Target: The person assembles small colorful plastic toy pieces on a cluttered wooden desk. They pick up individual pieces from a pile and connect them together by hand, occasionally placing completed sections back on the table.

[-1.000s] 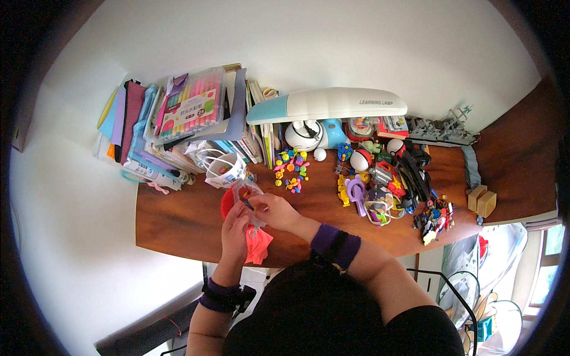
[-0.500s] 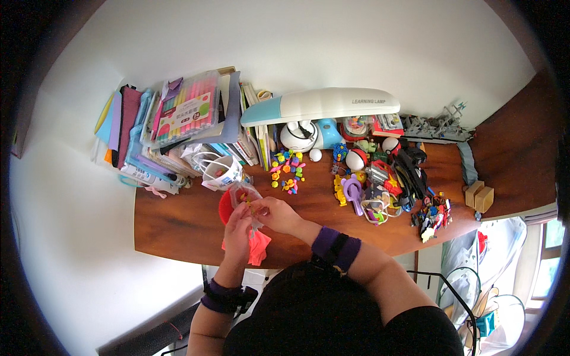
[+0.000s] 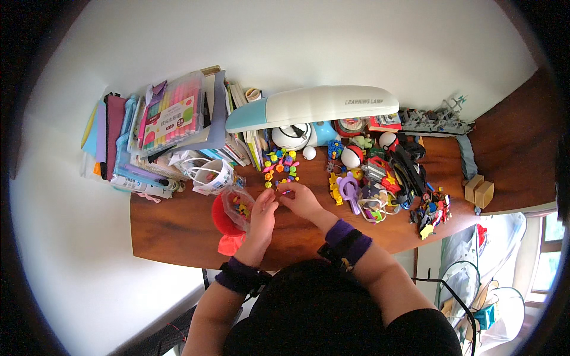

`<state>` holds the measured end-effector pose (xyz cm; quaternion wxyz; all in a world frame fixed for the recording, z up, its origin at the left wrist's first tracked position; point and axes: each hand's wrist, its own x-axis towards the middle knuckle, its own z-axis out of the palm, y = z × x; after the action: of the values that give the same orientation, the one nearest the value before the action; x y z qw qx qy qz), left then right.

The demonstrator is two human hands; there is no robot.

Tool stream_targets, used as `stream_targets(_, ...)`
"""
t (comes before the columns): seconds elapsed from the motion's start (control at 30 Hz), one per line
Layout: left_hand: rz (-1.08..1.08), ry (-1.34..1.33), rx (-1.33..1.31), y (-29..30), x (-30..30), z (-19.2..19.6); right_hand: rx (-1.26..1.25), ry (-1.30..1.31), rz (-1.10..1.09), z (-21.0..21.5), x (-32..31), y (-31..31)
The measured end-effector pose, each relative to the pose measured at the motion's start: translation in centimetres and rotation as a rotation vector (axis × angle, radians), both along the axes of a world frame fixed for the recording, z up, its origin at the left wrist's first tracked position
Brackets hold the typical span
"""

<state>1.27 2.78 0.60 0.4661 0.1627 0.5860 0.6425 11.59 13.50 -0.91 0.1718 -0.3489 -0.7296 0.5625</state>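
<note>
My right hand (image 3: 301, 202) reaches to the near end of a group of small bright plastic beads (image 3: 279, 165) on the desk. Its fingertips are drawn together on a small coloured bead, mostly hidden by the fingers. Close beside it on the left, my left hand (image 3: 262, 221) is raised with its fingers stretched upward, and nothing shows in it. Just left of that hand, a clear plastic bag (image 3: 238, 199) with more coloured beads inside rests in a red bowl (image 3: 220, 218). An orange-pink cloth or sheet (image 3: 230, 244) lies partly under the bowl.
A white paper cup with a handle (image 3: 213, 177) stands behind the bowl. Books and a pen case (image 3: 177, 113) are stacked at the left. A desk lamp (image 3: 314, 108) spans the back. Toys (image 3: 380, 172), small figures (image 3: 432, 212) and wooden blocks (image 3: 479, 191) occupy the right.
Both hands have left the bag and moved right, toward the loose beads. The bag now sits in the red bowl with its beads in sight. The view has shifted slightly.
</note>
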Motion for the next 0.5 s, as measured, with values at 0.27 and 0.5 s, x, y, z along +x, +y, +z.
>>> stream_targets(0.27, -0.106, -0.011, -0.027, 3.0, 0.0, -8.2, -0.095, -0.064, -0.097, -5.5, 2.4, 2.6)
stream_targets(0.5, -0.072, 0.036, -0.130, 5.2, 1.0, -9.2, -0.148, -0.113, -0.139, -8.0, 3.4, 2.8)
